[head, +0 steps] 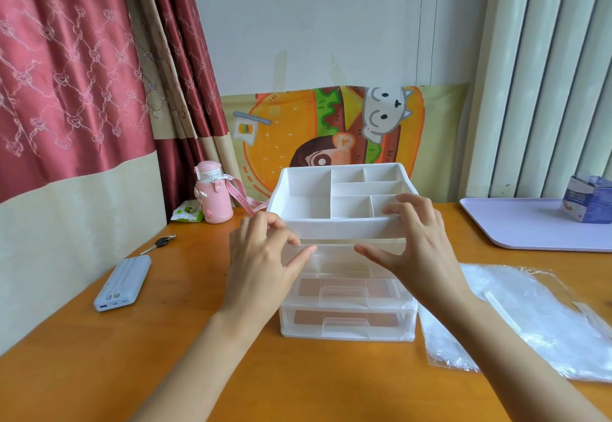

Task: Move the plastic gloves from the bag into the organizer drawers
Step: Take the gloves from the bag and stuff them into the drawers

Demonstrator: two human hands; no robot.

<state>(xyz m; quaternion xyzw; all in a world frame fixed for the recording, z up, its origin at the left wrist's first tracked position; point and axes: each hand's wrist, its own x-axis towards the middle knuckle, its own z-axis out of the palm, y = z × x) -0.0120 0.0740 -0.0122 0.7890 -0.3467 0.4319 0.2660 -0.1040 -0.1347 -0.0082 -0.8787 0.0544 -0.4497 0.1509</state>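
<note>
Nearest are the two bare forearms, which reach forward over the orange table (318, 385). The left hand (261, 266) has its fingers loosely curled, with the thumb and forefinger almost closed on the thin clear edge at the front of the organizer (344, 256). The right hand (417, 249) is spread wide: its fingertips rest on the white top tray (341, 196), and its thumb points toward the left thumb along the same clear edge. Whether either hand really grips this edge, I cannot tell.

Behind the fingertips, the top tray is divided into several white compartments, and all that show are bare inside. Below the thumbs there are two transparent drawers (347, 309), one above the other, each with a clear handle; the table colour shows through them.

To the right of the right wrist lies the bag of plastic gloves (530, 325), flat on the table, thin, glossy and wrinkled, with whitish film inside. No writing can be read on it.

To the left of the left hand lie a pale power bank (122, 284) and a key (159, 243); farther back stands a pink bottle (213, 196).
</note>
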